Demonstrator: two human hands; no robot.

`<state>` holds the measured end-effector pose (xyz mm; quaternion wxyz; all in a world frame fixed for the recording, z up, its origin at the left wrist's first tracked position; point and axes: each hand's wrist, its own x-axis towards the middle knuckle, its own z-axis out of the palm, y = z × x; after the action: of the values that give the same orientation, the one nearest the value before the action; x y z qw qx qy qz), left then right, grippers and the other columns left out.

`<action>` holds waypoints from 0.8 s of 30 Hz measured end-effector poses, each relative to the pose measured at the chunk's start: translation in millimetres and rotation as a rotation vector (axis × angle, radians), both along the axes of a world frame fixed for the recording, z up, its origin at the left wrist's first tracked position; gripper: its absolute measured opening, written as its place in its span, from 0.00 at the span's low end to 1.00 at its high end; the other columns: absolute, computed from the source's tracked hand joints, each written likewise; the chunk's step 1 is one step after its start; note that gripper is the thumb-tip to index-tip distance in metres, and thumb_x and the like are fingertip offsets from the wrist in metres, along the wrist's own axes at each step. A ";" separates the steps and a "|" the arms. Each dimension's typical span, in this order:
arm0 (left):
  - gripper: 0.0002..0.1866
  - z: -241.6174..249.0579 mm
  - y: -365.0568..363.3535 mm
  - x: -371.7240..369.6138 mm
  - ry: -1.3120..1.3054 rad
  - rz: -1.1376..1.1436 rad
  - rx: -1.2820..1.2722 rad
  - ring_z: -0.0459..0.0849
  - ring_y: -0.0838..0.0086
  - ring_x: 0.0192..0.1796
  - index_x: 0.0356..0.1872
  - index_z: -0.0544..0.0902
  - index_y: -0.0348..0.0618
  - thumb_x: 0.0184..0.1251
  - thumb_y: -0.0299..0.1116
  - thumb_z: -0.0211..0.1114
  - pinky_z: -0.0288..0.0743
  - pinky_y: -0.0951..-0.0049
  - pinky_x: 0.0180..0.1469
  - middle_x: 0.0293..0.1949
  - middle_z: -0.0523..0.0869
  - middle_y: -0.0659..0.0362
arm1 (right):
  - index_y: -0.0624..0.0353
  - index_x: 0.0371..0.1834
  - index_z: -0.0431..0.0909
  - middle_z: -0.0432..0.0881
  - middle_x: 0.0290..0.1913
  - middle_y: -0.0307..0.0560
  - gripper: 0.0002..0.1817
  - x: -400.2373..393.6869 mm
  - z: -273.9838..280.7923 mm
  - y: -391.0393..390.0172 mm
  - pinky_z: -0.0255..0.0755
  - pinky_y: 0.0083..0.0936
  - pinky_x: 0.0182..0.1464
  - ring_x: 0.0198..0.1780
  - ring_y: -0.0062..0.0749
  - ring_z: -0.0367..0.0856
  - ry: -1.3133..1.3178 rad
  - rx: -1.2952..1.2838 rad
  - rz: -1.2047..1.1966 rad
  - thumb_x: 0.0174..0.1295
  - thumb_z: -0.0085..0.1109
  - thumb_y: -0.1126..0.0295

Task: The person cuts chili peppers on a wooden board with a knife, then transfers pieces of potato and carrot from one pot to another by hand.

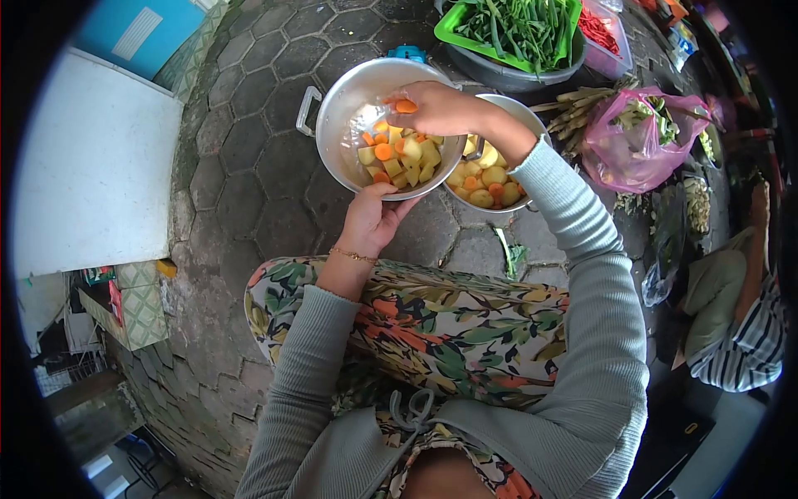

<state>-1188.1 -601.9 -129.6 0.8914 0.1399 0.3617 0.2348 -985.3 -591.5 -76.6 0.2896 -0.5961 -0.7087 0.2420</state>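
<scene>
Seated person, green floral trousers [449, 320], grey-green ribbed sleeves. Left hand [371, 223] grips the near rim of a round silver metal pot [341, 125], thumb over the edge, fingers spread along the outside. Pot holds cut yellow potato chunks [413, 150] and orange carrot slices [383, 151], heaped toward the near right side, bare metal at left.

Right hand [432, 108] is over the pot's far right part, palm down, fingers curled in and pinching an orange carrot piece [406, 106]; exact fingertip contact partly hidden. Right wrist passes over a second silver metal pot [525, 125], just right of the first and partly covered by it, with larger yellow potato pieces [494, 175] and more carrot.

Green leafy scrap [511, 253] on grey hexagonal paving [258, 150], nearer than the second pot. Far right: translucent pink plastic bag [619, 154] with greens, pale stalks [573, 116] beside it. Farther: bright green plastic basket [449, 33] of chopped green leaves, on a grey basin [499, 76]; clear plastic tub [617, 62] with red chillies next to it. Another person's striped garment [740, 353], right edge.
</scene>
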 end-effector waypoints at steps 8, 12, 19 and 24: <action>0.26 8.4 1.8 -3.0 -0.034 0.012 -0.021 0.73 0.47 0.60 0.63 0.55 0.23 0.62 0.16 0.46 0.76 0.56 0.61 0.61 0.67 0.37 | 0.63 0.37 0.83 0.85 0.34 0.43 0.19 33.4 48.5 -10.5 0.76 0.21 0.37 0.35 0.23 0.83 0.512 0.014 -0.150 0.64 0.57 0.54; 0.26 1.3 10.3 -5.6 -0.052 0.072 -0.032 0.72 0.45 0.60 0.64 0.55 0.24 0.63 0.16 0.46 0.76 0.56 0.61 0.61 0.66 0.37 | 0.60 0.29 0.81 0.82 0.26 0.41 0.16 102.1 22.8 -7.0 0.73 0.19 0.29 0.25 0.23 0.79 0.736 0.044 -0.368 0.66 0.53 0.60; 0.26 1.6 23.8 -10.1 -0.035 0.193 -0.001 0.73 0.49 0.61 0.64 0.58 0.30 0.62 0.17 0.42 0.76 0.53 0.60 0.61 0.69 0.41 | 0.62 0.30 0.82 0.83 0.30 0.51 0.06 82.4 -129.3 -31.2 0.77 0.31 0.32 0.27 0.39 0.82 -0.022 -0.527 -0.292 0.49 0.57 0.75; 0.26 4.2 20.7 -9.1 -0.022 0.216 -0.014 0.72 0.49 0.61 0.64 0.58 0.30 0.62 0.17 0.42 0.76 0.52 0.60 0.61 0.68 0.41 | 0.60 0.30 0.84 0.83 0.32 0.52 0.08 52.6 -201.8 -24.4 0.77 0.34 0.39 0.36 0.42 0.84 -0.512 -0.040 -0.084 0.44 0.63 0.77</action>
<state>-1197.2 -581.1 -125.5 0.8658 0.0914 0.3663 0.3285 -932.7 -615.8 -278.4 0.0989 -0.6725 -0.7285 0.0850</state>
